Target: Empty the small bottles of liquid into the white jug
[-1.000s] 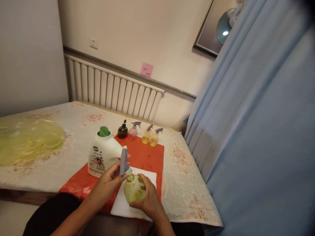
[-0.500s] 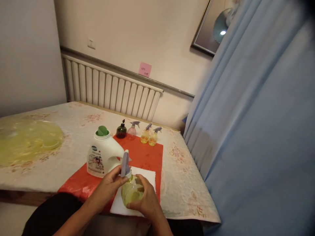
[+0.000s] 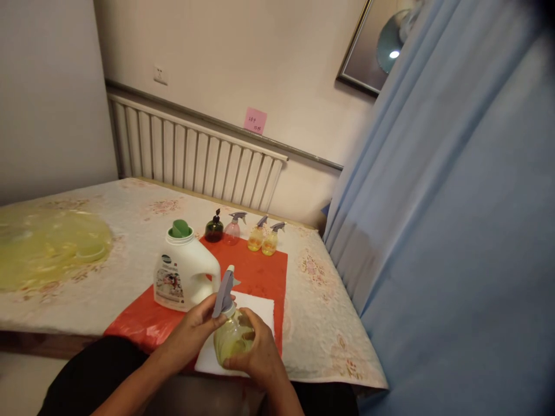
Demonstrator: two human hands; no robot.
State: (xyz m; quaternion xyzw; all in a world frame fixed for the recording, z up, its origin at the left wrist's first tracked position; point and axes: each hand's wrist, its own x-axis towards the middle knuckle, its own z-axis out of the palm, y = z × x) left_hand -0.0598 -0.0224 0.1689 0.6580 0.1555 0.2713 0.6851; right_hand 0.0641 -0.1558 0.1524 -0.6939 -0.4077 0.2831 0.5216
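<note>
A yellow see-through spray bottle (image 3: 234,341) with a grey trigger head stands tilted slightly over a white cloth (image 3: 207,359). My right hand (image 3: 256,348) wraps round the bottle's body from the right. At the neck, my left hand (image 3: 203,316) has its fingers closed on the grey spray head (image 3: 225,296). Just behind and left is a large white jug (image 3: 187,274) with a printed label and a handle. In its mouth sits a green piece (image 3: 180,229). Some liquid seems to show low in the spray bottle.
Red plastic sheeting (image 3: 255,271) lies under the cloth and jug. Towards the back stand a dark pump bottle (image 3: 214,230), a pink spray bottle (image 3: 232,232) and two yellow spray bottles (image 3: 255,239). A clear yellow plastic bag (image 3: 52,248) spreads at left. A blue curtain (image 3: 451,219) hangs at right.
The grey spray head has turned a little and leans further to the right. Both hands keep hold of the bottle in nearly the same place.
</note>
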